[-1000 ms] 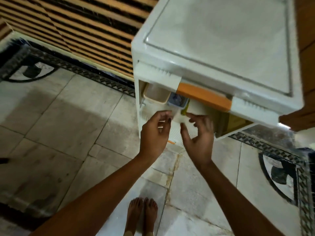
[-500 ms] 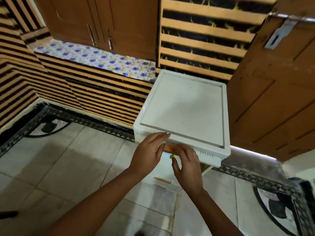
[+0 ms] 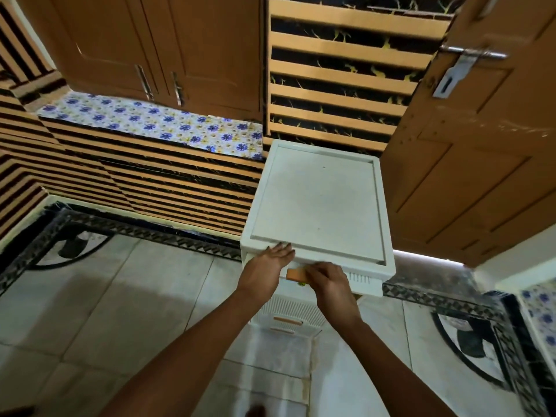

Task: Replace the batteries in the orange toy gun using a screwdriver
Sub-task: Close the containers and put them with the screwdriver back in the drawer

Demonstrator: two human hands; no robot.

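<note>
Hands working at white plastic drawer unit [image 3: 319,203] on floor. Left hand [image 3: 267,267] lying flat, fingers spread, bracing unit's front edge. Right hand [image 3: 326,282] curling over orange drawer handle [image 3: 295,274], gripping it. Toy gun and screwdriver not showing; possibly inside drawer. Drawer likely light, thin plastic, sliding easily; take by handle centre, steady unit against tipping.

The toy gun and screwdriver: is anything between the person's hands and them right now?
Neither shows in this view. Both hands, left and right, rest at the top drawer of the white drawer unit, by its orange handle. The drawer front hides whatever lies inside.
</note>
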